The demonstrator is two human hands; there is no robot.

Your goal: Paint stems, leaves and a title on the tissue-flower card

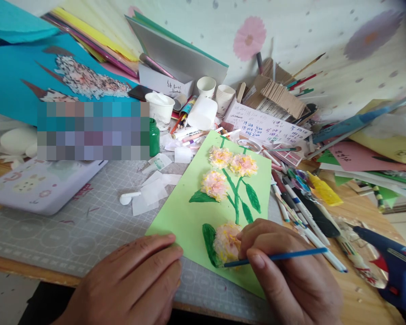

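Observation:
My right hand pinches a thin blue-handled paintbrush. The brush's tip meets the lower end of a painted green leaf beside the lowest flower. A light green sheet of paper lies under it, bearing green stems and several raised pink and yellow flowers, one at its upper right. My left hand lies flat, its fingertips on the sheet's lower left edge, holding nothing. Part of the lowest flower is hidden by my right hand.
Beneath the paper is a grey cutting mat. To the left stand a purple case and a green paint bottle; a white earbud lies near paper scraps. Pens and a blue glue gun are at right. Paper cups stand behind.

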